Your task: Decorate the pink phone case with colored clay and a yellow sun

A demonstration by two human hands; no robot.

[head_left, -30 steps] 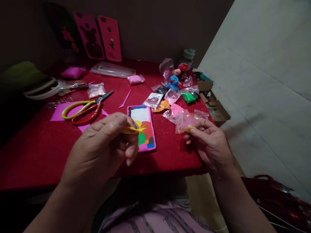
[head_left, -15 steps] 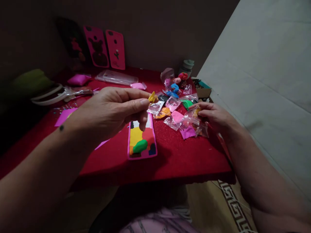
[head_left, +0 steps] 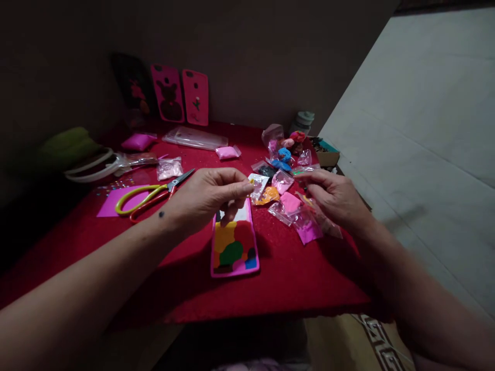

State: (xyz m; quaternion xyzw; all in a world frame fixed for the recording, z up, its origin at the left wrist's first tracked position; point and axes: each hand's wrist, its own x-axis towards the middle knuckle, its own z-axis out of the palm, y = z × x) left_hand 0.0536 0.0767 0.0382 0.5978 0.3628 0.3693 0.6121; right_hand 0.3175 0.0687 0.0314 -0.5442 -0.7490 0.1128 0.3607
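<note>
Between the thumb and fingers of my left hand [head_left: 218,198] is a small pinch of yellow modelling clay [head_left: 251,181], mostly hidden by the fingertips. Below it a phone case [head_left: 232,252] with a pink rim lies on the red cloth, its surface covered in patches of coloured clay. My right hand [head_left: 334,198] is over the clay packets, fingers stretched out and apart near a green one [head_left: 297,172]. Under that hand rests a clear bag [head_left: 325,221], partly covered. An orange packet [head_left: 268,195] and a light pink packet [head_left: 282,181] lie between the hands.
Scissors [head_left: 145,200] with yellow and red handles lie left of my left wrist, on a pink sheet [head_left: 110,202]. Decorated phone cases [head_left: 195,98] lean on the back wall. A clear case [head_left: 195,137] lies before them. A lidded bottle [head_left: 303,122] and box [head_left: 327,154] stand behind right.
My right hand has let go of the clear bag with yellow clay and shifted slightly over the packets. The left hand keeps its yellow clay. The view has tilted, bringing the scissors into sight.
</note>
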